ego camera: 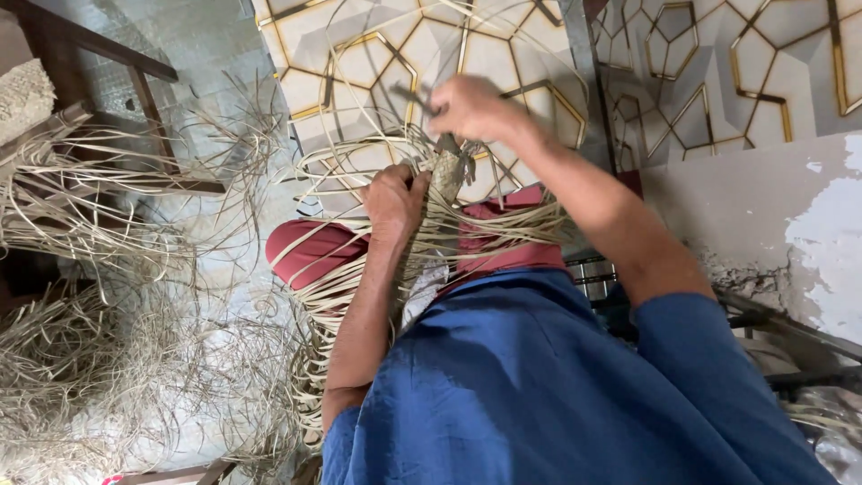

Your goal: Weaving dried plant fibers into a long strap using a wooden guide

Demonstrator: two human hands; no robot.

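Left hand closed around the woven stub, pressing it against the lap. Right hand, just above the stub, pinches a thin strand. Judged early: only this short core is woven; loose strips fan out below the grip, unwoven.

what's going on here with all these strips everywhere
A person in a blue shirt is working pale cane-like strips over their lap. The left hand grips a partly woven, upright piece where the strips gather. The right hand is above it, pinching a thin dark tool or strip end; which one is unclear. Loose strips fan out across red cloth, and a tangled heap of them lies on the floor alongside.
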